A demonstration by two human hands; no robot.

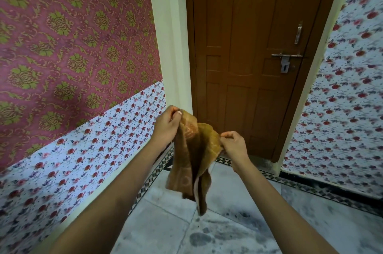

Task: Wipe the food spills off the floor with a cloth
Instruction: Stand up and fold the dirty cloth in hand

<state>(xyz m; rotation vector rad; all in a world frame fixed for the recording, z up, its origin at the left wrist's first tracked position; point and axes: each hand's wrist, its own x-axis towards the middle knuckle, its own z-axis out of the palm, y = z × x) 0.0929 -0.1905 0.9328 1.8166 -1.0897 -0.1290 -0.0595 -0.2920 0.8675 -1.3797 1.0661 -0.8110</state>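
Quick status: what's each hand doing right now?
Left hand: pinching the top edge of the brown cloth, held up in the air.
Right hand: pinching the cloth's other top edge.

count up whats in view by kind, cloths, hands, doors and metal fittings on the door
cloths: 1, the cloth, brown, hanging from the hands
hands: 2, left hand and right hand, each pinching its top edge
doors: 1, the door, brown wood
door fittings: 2, handle and sliding bolt
total: 6
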